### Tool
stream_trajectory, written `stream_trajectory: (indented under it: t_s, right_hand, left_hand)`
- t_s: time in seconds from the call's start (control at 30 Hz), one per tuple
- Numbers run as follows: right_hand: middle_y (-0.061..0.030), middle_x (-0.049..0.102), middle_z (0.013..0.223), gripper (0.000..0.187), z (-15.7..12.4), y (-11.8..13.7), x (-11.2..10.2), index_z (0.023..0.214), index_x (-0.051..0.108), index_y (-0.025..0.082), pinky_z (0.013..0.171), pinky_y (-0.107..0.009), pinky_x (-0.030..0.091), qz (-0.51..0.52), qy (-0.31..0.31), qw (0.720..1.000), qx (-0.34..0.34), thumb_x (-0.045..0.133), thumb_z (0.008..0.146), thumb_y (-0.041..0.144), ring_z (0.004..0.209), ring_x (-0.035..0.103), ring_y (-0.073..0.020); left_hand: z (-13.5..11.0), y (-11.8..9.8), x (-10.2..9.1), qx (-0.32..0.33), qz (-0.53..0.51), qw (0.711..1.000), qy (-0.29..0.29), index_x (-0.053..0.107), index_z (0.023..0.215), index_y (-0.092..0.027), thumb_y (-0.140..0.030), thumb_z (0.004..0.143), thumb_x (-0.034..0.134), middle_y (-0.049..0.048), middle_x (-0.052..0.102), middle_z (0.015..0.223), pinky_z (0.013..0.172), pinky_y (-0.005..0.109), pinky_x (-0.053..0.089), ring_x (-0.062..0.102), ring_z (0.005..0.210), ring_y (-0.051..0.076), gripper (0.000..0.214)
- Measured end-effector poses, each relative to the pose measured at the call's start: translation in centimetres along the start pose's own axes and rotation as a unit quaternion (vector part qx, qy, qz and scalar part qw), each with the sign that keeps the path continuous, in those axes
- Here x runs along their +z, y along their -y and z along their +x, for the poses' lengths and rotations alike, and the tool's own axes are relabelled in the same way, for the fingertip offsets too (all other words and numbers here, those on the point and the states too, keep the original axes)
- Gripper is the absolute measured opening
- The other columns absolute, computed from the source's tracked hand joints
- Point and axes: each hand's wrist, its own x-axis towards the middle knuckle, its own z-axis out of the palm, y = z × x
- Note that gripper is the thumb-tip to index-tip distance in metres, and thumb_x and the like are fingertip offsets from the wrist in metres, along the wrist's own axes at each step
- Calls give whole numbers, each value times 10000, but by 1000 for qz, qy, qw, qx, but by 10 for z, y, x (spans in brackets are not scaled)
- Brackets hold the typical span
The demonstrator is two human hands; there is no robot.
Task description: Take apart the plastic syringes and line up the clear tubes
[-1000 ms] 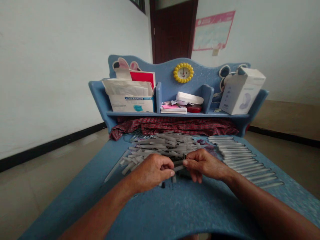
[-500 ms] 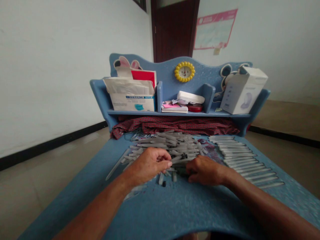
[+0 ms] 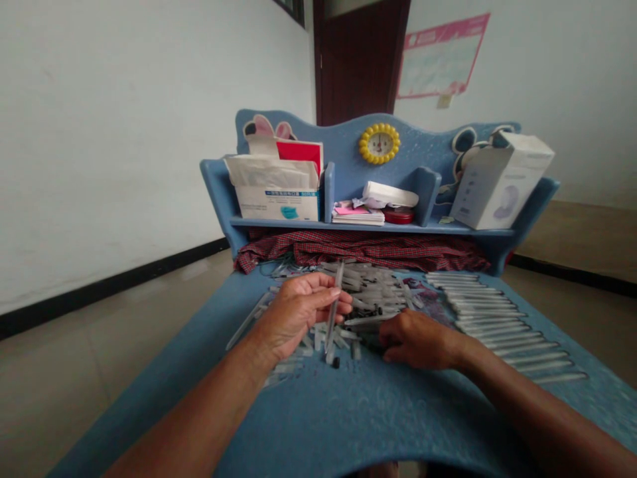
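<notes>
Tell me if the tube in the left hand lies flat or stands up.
Stands up: the left hand pinches the clear tube mid-length, top end above the fingers, bottom end near the desk.

The slim tube point(image 3: 332, 312) in the grip of the left hand point(image 3: 293, 315) looks like clear, smooth plastic, as do the grey pieces of the heap point(image 3: 371, 292). The tabletop point(image 3: 348, 411) is matt blue with a speckled grain. The checked cloth point(image 3: 378, 249) along its far edge is woven fabric, and the white box point(image 3: 497, 189) is smooth card.
</notes>
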Motion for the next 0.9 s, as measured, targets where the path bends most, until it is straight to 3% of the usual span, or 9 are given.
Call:
stream_trajectory:
  t_s: [0.13, 0.23, 0.33, 0.43, 0.6, 0.9]
  right_hand:
    - [11, 594, 607, 102, -3, 10, 2, 778, 646, 187, 501, -209, 285, -6, -46, 999, -25, 583, 759, 266, 543, 514, -101]
    - [-20, 619, 612, 251, -3, 22, 12, 780, 639, 181, 498, -229, 290, -50, -86, 994, -52, 518, 832, 395, 552, 551, -130]
    - [-90, 668, 672, 366, 3, 34, 26, 771, 649, 159, 517, -261, 319, -132, -115, 984, -21, 455, 858, 458, 615, 614, -196]
    - [-134, 693, 725, 375, 7, 43, 35, 808, 661, 145, 536, -287, 355, -176, -93, 980, 15, 420, 872, 425, 666, 649, -248]
    - [-125, 705, 750, 289, 6, 47, 31, 776, 674, 153, 554, -290, 379, -181, -68, 979, 65, 437, 835, 310, 699, 665, -253]
    - [-72, 688, 670, 170, -1, 39, 20, 660, 649, 168, 488, -254, 276, -135, -72, 987, 56, 496, 716, 220, 597, 624, -182]
  left_hand:
    - [2, 0, -2, 17, -20, 999, -35, 576, 836, -113, -134, 705, 668, 62, 687, 800, 663, 283, 519, 656, 713, 160, 161]
    - [2, 0, -1, 19, -30, 999, -40, 575, 903, -119, -106, 689, 680, 69, 692, 837, 680, 295, 523, 666, 745, 175, 238]
    - [1, 0, 1, 22, -32, 999, -31, 584, 966, -120, -100, 687, 681, 81, 694, 865, 687, 301, 524, 669, 776, 191, 295]
    - [0, 1, 2, 27, -30, 999, -24, 595, 943, -115, -107, 694, 678, 81, 692, 863, 690, 305, 526, 669, 786, 199, 263]
    - [1, 2, 0, 39, -28, 999, -24, 585, 880, -113, -123, 714, 665, 93, 686, 878, 702, 320, 529, 668, 812, 214, 184]
    - [2, 2, 0, 52, -35, 996, -59, 552, 852, -105, -87, 724, 630, 114, 686, 882, 684, 327, 538, 667, 800, 210, 151]
